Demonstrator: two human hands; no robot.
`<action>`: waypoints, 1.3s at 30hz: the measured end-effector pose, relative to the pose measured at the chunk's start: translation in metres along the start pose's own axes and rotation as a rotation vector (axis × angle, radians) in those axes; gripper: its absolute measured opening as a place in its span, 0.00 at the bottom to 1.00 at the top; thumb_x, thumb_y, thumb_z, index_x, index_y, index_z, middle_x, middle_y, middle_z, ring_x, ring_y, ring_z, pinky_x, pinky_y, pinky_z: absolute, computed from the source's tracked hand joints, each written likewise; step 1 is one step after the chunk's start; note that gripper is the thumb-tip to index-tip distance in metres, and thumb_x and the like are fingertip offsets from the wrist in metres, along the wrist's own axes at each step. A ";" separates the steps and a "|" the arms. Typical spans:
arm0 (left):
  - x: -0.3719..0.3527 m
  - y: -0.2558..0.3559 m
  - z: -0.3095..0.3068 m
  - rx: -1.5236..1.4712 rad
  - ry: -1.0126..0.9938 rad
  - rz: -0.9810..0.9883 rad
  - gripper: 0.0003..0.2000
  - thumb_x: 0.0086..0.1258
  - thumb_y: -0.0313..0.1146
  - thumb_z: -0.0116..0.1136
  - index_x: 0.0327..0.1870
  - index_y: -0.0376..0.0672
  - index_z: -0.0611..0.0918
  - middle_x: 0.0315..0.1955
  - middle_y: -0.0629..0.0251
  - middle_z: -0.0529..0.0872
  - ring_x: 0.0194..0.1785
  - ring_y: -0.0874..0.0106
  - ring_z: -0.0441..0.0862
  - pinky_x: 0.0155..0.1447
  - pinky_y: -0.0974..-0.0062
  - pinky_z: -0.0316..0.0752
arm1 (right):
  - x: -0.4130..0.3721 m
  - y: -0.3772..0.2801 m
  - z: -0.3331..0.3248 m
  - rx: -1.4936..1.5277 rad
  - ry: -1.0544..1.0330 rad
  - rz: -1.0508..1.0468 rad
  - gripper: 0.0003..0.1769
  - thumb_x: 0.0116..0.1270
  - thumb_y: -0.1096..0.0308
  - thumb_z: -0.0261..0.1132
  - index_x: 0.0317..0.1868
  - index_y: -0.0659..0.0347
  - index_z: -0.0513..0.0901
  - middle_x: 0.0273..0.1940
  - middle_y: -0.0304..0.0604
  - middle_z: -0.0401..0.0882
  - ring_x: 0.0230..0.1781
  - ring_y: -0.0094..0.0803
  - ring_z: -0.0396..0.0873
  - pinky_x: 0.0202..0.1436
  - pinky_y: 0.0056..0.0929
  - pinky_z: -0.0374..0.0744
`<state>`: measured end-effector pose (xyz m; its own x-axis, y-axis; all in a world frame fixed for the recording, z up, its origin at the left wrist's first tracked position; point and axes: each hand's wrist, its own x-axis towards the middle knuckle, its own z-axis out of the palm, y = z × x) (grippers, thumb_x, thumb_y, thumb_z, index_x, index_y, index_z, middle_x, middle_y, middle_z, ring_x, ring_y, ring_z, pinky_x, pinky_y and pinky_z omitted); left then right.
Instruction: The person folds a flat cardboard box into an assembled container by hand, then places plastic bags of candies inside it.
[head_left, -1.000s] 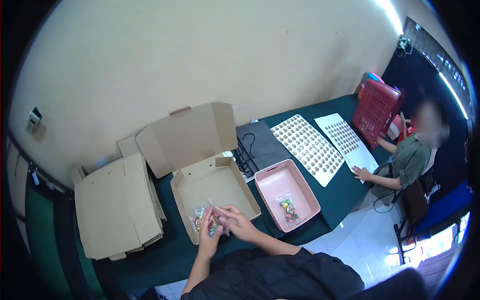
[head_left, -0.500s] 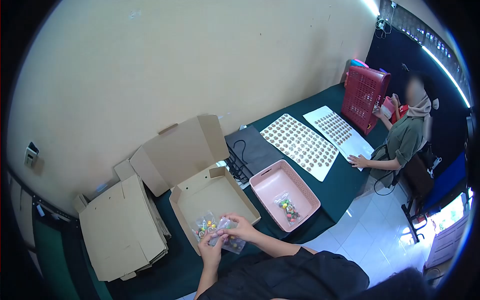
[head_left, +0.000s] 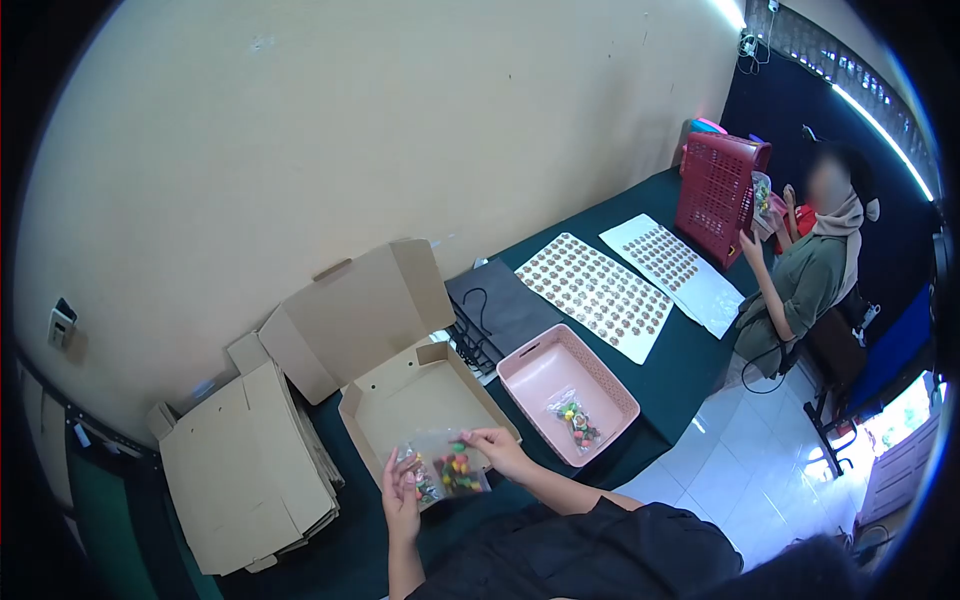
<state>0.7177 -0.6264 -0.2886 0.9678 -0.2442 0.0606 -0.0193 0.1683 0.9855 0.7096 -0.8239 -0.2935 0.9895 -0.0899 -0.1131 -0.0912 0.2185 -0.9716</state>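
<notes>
My left hand point(head_left: 403, 497) is closed on a clear bag of colourful pieces point(head_left: 424, 484) over the front edge of the open cardboard box point(head_left: 420, 395). Beside it, my right hand point(head_left: 497, 452) pinches the top of a second clear bag point(head_left: 460, 474), filled with red, yellow and green pieces. The two bags hang side by side and overlap. To the right, a similar bag point(head_left: 577, 422) lies inside the pink basket point(head_left: 540, 408).
Flattened cardboard boxes point(head_left: 240, 465) are stacked at left. Sticker sheets point(head_left: 598, 295), a dark bag point(head_left: 510, 305) and a tall maroon basket point(head_left: 715, 195) lie or stand further back. A person point(head_left: 800, 275) at right holds a clear bag by that basket.
My hands have moved apart, spreading the two bags so their contents show. The other person has lifted a hand off the sticker sheet and now holds a filled bag in view.
</notes>
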 end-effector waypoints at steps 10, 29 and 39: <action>-0.008 -0.014 0.023 -0.064 -0.054 0.031 0.38 0.63 0.43 0.58 0.68 0.38 0.52 0.64 0.53 0.58 0.67 0.62 0.58 0.68 0.68 0.52 | -0.008 0.005 0.042 -0.216 -0.160 -0.340 0.17 0.71 0.65 0.47 0.50 0.65 0.76 0.45 0.49 0.75 0.46 0.32 0.74 0.50 0.27 0.71; -0.023 -0.031 -0.005 -0.172 -0.246 -0.187 0.23 0.71 0.40 0.46 0.58 0.31 0.65 0.51 0.57 0.75 0.50 0.70 0.75 0.55 0.75 0.69 | -0.025 0.007 0.043 0.439 0.156 0.086 0.17 0.68 0.60 0.56 0.49 0.65 0.76 0.38 0.35 0.75 0.31 0.19 0.75 0.30 0.15 0.74; -0.028 -0.014 -0.007 -0.188 -0.223 -0.254 0.23 0.70 0.32 0.49 0.62 0.39 0.58 0.48 0.59 0.75 0.48 0.73 0.76 0.46 0.80 0.74 | -0.063 0.022 0.057 0.006 -0.018 0.297 0.21 0.70 0.57 0.53 0.57 0.62 0.70 0.41 0.33 0.74 0.37 0.15 0.71 0.33 0.14 0.74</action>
<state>0.6925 -0.6152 -0.3054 0.8573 -0.4986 -0.1281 0.2802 0.2431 0.9287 0.6520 -0.7585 -0.2960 0.9212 -0.0039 -0.3890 -0.3769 0.2388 -0.8950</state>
